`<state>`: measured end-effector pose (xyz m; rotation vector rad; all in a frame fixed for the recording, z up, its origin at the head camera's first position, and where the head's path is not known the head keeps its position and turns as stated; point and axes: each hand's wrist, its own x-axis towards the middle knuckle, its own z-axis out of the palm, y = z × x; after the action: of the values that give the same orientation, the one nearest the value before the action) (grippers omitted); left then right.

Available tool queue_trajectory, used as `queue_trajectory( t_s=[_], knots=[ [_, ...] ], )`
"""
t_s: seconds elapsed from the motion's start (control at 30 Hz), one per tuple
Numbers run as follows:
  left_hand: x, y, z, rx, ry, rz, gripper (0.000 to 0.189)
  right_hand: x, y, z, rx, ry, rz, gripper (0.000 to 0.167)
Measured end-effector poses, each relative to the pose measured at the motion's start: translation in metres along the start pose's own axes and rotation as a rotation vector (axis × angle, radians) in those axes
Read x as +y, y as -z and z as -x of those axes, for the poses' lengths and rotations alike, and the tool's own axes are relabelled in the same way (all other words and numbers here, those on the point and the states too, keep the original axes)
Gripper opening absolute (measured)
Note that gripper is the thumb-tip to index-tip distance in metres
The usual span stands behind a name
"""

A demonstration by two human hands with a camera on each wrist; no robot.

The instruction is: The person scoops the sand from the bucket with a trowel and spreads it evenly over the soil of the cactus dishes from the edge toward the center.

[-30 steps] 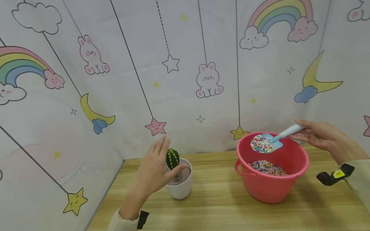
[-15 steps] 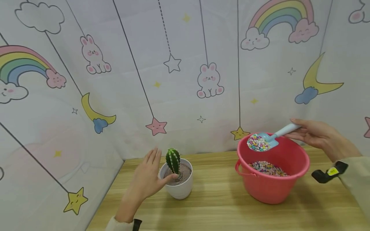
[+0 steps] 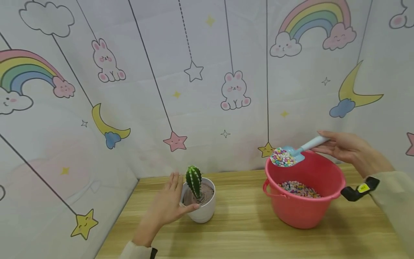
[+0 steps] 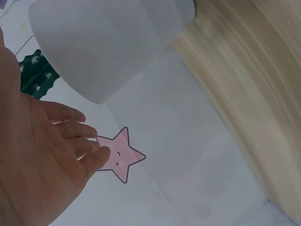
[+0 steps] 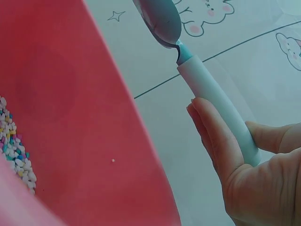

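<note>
My right hand [image 3: 343, 145] grips the pale handle of a light blue toy shovel [image 3: 312, 143], heaped with small multicoloured pebbles [image 3: 283, 157]. Its scoop overlaps the left rim of a red bucket [image 3: 302, 212], in whose bottom lie more such pebbles [image 3: 299, 189]. In the right wrist view, fingers and thumb close round the handle [image 5: 218, 99]. My left hand [image 3: 165, 205] has straight fingers and a spread thumb at the left side of a white pot [image 3: 203, 213]. A green cactus [image 3: 193, 181] stands upright in the pot, in greyish-brown soil.
Both pot and bucket stand on a wood-grain table [image 3: 239, 216], the bucket to the right. A white cloth backdrop [image 3: 200, 118] printed with stars, rabbits and rainbows rises behind and along the left. The bucket's handle [image 3: 270, 190] hangs at its left side.
The loaded shovel has moved left in my right hand, from over the bucket's opening to its left rim. My left hand has lowered from in front of the cactus to the pot's left side.
</note>
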<state>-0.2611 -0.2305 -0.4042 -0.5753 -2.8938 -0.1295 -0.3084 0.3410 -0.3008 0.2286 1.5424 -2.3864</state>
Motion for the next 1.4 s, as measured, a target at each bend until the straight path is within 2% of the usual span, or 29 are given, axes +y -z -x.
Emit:
queue_trajectory(
  t_s=[0.23,0.37,0.6,0.77,0.9,1.07,1.23,1.4],
  knots=[
    [-0.006,-0.010,0.000,-0.038,0.024,0.065,0.124,0.001,-0.015,-0.004,-0.023,-0.037,0.004,0.027],
    [-0.009,-0.014,0.000,-0.042,0.024,0.070,0.121,0.001,-0.026,-0.006,-0.038,-0.080,-0.017,0.027],
    [-0.010,-0.021,-0.001,-0.042,0.021,0.057,0.118,0.004,-0.047,-0.010,-0.042,-0.151,-0.133,0.032],
    [-0.009,-0.023,-0.001,-0.037,0.024,0.048,0.119,0.007,-0.059,-0.014,-0.059,-0.099,-0.125,0.020],
    [-0.010,-0.023,-0.002,-0.027,0.024,0.043,0.119,0.009,-0.069,-0.019,-0.079,-0.068,-0.102,0.022],
    [-0.010,-0.024,-0.002,-0.029,0.020,0.029,0.119,0.012,-0.081,-0.025,-0.070,-0.035,-0.030,0.017],
    [-0.010,-0.024,-0.002,-0.023,0.018,0.035,0.119,0.015,-0.092,-0.030,-0.058,0.004,0.054,0.026],
    [-0.009,-0.023,-0.001,-0.021,0.021,0.048,0.118,0.018,-0.101,-0.034,-0.074,0.009,0.060,0.026]
  ],
)
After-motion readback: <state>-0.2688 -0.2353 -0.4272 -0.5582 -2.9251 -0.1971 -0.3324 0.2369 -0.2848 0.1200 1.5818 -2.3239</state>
